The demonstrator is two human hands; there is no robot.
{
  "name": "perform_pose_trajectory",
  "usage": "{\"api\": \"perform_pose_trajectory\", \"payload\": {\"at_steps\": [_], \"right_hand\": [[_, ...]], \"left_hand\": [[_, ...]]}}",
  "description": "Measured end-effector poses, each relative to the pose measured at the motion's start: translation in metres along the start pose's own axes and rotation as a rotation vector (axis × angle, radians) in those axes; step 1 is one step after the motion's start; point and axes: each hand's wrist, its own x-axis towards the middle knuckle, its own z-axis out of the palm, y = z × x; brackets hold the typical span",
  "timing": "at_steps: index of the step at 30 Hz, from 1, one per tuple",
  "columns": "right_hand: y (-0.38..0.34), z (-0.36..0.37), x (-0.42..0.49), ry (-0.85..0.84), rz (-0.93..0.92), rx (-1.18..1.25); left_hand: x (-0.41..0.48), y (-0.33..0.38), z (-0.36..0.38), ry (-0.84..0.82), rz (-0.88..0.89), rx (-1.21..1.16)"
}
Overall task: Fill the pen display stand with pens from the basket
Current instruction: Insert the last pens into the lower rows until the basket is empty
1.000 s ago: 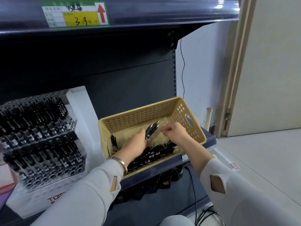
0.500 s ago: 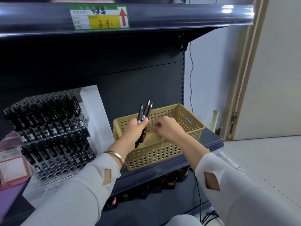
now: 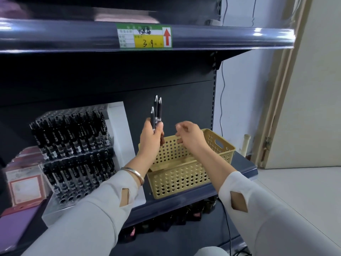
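Yellow on the price label point(image 3: 144, 35) above the basket point(image 3: 177, 179) bears a handwritten "3 9" beside a red arrow point(image 3: 167, 36); the rest is blurred. My left hand point(image 3: 150, 138) grips three black pens point(image 3: 156, 111) upright above the basket's left rim; my right hand point(image 3: 191, 135) hovers beside, fingers loosely curled, empty. The pen display stand point(image 3: 73, 145) sits left of the basket, its base partly behind my sleeve point(image 3: 92, 209).

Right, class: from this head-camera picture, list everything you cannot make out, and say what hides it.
All head view.
1. Floor of the basket: hidden by its near wall and both forearms, so whether pens remain is unknown.
2. Lower ends of the pens: covered by the left hand.
3. Whether the right hand pinches anything: its curled fingers face away.
4. Free slots in the pen display stand: too small and crowded.
5. Price label print: blurred.
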Motion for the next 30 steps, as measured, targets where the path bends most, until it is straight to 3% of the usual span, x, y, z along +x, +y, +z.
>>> {"api": "perform_pose_trajectory", "payload": {"at_steps": [3, 6, 10, 16, 21, 25, 27, 30], "right_hand": [[-0.017, 0.003, -0.003, 0.065, 0.013, 0.181], [-0.029, 0.007, -0.008, 0.048, 0.016, 0.258], [-0.041, 0.020, -0.019, -0.065, -0.018, 0.216], [-0.054, 0.041, -0.039, -0.334, -0.040, 0.245], [-0.067, 0.066, -0.048, -0.480, 0.003, 0.166], [-0.074, 0.088, -0.053, -0.497, -0.020, 0.121], [-0.076, 0.095, -0.054, -0.468, 0.009, 0.159], [-0.073, 0.103, -0.051, -0.371, 0.130, 0.341]], "left_hand": [[0.003, 0.015, -0.015, -0.120, 0.028, 0.071], [-0.003, 0.019, -0.035, -0.329, -0.094, 0.075], [-0.016, 0.020, -0.065, -0.627, -0.365, -0.034], [-0.036, 0.020, -0.115, -0.789, -0.559, -0.117], [-0.050, 0.017, -0.151, -0.826, -0.628, -0.127], [-0.056, 0.013, -0.176, -0.770, -0.627, -0.072], [-0.061, 0.011, -0.191, -0.682, -0.664, -0.111], [-0.066, 0.000, -0.215, -0.411, -0.709, -0.453]]}}
